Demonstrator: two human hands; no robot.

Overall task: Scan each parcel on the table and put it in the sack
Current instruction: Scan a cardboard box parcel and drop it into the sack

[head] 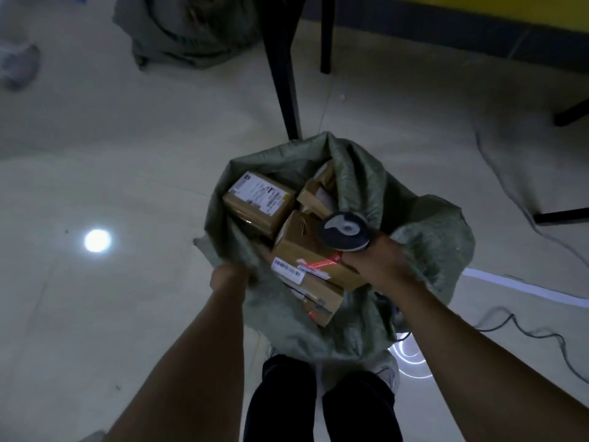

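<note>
A green woven sack (424,237) stands open on the floor in front of my legs. Several brown cardboard parcels lie inside it, among them one with a large white label (258,199) and one with a barcode sticker and red tape (306,253). My left hand (228,277) grips the sack's left rim, its fingers hidden by the fabric. My right hand (376,261) holds a dark handheld scanner (342,231) over the parcels, and its fingers also touch the red-taped parcel.
Black table legs (282,68) rise just beyond the sack. A second green sack (178,30) lies at the back left. Cables (516,199) trail across the pale tiled floor on the right. A yellow table edge (478,8) runs along the top right.
</note>
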